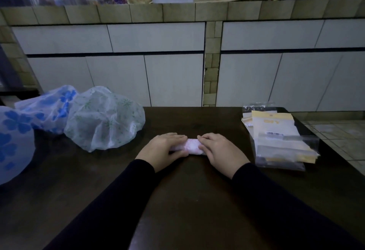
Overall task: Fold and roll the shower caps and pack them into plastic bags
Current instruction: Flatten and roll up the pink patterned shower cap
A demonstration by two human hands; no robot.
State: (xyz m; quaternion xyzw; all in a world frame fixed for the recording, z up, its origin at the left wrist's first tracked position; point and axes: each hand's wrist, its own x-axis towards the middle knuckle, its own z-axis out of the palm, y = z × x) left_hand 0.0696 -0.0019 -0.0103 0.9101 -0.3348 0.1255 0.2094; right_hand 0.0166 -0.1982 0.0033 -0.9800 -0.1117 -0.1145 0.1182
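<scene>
A: Where is the cap that the person works on?

B: The pink shower cap (191, 146) lies as a tight roll on the dark tabletop (177, 200), a little beyond the middle of it. Its long side runs from 9 o'clock to 3 o'clock.

A: And the hands?

B: The left hand (164, 150) covers the 9 o'clock end of the roll and the right hand (222, 151) covers the 3 o'clock end. On each hand the fingers curl over the top of the roll and the thumb lies at the near side, so both hands grip it. Only the middle part of the roll shows between them. Both arms are in black sleeves (122, 200).

A: What other caps are there?

B: At 10 o'clock from the hands sits a puffed green-patterned shower cap (104, 117). Just behind it, touching it, is a blue-flowered shower cap (47, 107). One more blue-flowered cap (13, 143) is at 9 o'clock, cut by the picture edge.

A: And the bags?

B: A pile of plastic bags (280, 141) lies flat at 3 o'clock from the right hand, near the tabletop edge, apart from the hand. Some have yellow cards inside; the print is too blurred to read.
</scene>
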